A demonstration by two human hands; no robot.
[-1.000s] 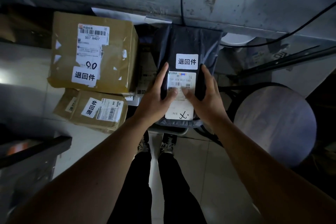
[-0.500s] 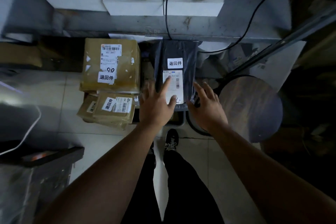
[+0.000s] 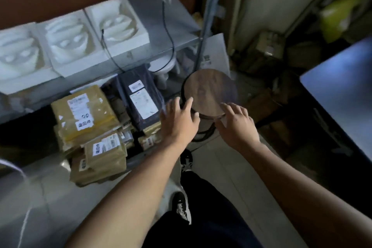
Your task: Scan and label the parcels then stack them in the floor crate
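Note:
A black poly-bag parcel (image 3: 138,100) with two white labels lies on top of the floor stack, under the grey table's edge. Left of it sits a large brown taped parcel (image 3: 84,115), with smaller brown parcels (image 3: 106,153) piled in front. My left hand (image 3: 178,123) hovers with fingers spread just right of the black parcel, holding nothing. My right hand (image 3: 236,125) is also open, over the front edge of a round wooden stool (image 3: 209,90). The crate under the parcels is mostly hidden.
A grey table (image 3: 157,26) carries white foam moulds (image 3: 68,38) and a black cable. A dark-edged surface (image 3: 342,90) stands at right. Boxes and clutter fill the back right corner. My shoes (image 3: 185,183) stand on pale floor tiles.
Both hands have let go of the black parcel and drawn back to the right, towards the stool. The view has risen and swung right; the parcel stays on the stack.

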